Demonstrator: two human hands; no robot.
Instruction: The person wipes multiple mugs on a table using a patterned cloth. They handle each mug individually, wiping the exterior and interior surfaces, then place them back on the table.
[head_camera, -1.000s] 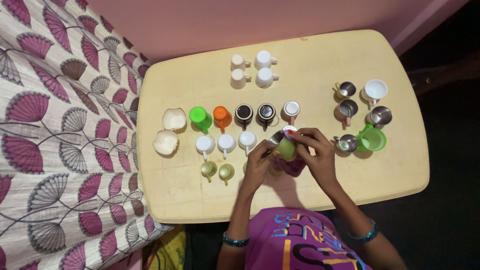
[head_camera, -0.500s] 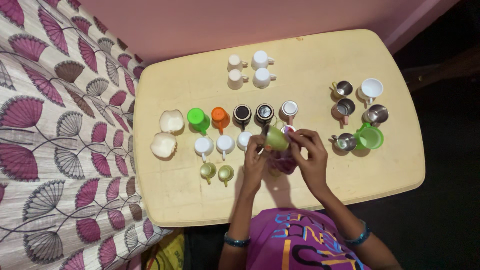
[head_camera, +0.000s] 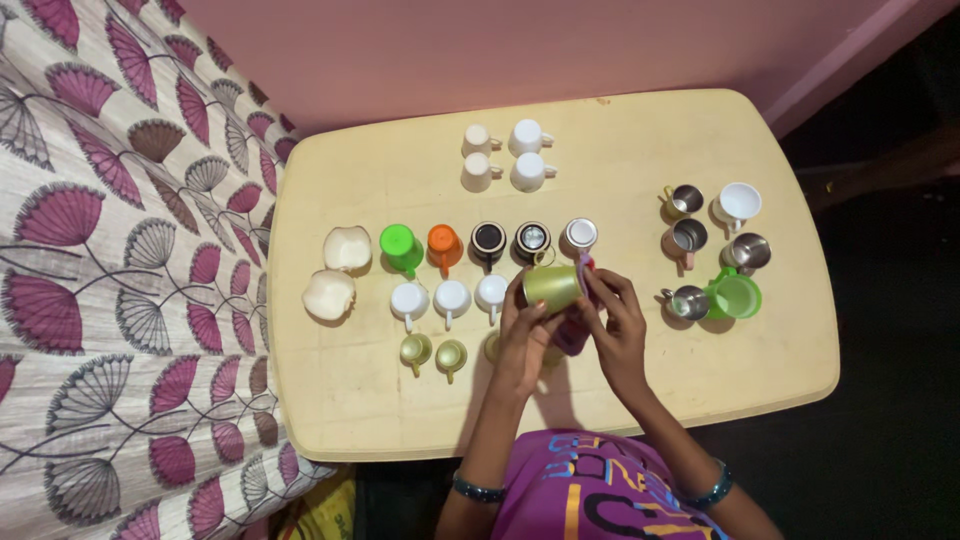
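Observation:
Both my hands meet over the middle of the cream table (head_camera: 620, 150). My left hand (head_camera: 524, 338) and my right hand (head_camera: 620, 322) together hold a small olive-green cup (head_camera: 551, 287), tipped on its side with its base toward the left. A dark red object (head_camera: 574, 334) shows beneath my fingers; what it is I cannot tell. Just beyond the cup stand a white-rimmed cup (head_camera: 580, 236), two dark cups (head_camera: 532, 241) and a row of small white cups (head_camera: 451, 297). Two little olive cups (head_camera: 433, 353) sit left of my left wrist.
A green cup (head_camera: 401, 247), an orange cup (head_camera: 443, 245) and two pale shell-like bowls (head_camera: 338, 272) lie left. Several white cups (head_camera: 508, 155) stand at the far edge. Steel cups (head_camera: 686, 240), a white cup (head_camera: 738, 203) and a green mug (head_camera: 735, 296) cluster right. Patterned cloth (head_camera: 120, 280) borders the table's left.
My hands have turned the olive cup from mouth-up to lying on its side and shifted it slightly left and away from me. The other cups have not moved.

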